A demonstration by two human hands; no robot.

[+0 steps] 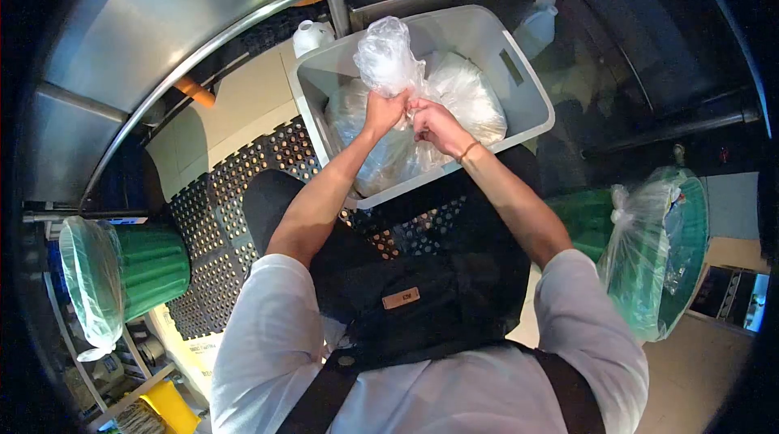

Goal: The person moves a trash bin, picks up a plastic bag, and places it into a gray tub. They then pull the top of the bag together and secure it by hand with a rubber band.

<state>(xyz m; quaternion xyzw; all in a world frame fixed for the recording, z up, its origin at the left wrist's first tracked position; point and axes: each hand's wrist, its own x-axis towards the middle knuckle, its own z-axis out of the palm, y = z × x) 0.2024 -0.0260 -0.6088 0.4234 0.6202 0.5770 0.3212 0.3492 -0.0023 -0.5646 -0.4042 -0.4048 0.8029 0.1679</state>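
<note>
A large clear plastic bag [471, 97] with pale, whitish contents sits in a grey plastic bin [519, 101] in front of me. Its gathered top puffs up above my hands. My left hand [386, 112] is closed around the twisted neck of the bag. Right beside it, my right hand [438, 124] has its fingers curled in and pinched at the same neck. Whether those fingers also hold a tie is too small to make out. What fills the bag cannot be told exactly through the plastic.
Green bins lined with clear bags stand at left [154, 268] and right [686, 247]. A perforated black mat [219, 223] covers part of the floor. White jugs [312, 36] [540, 24] flank the grey bin. A metal counter with a rail [170, 81] is at upper left.
</note>
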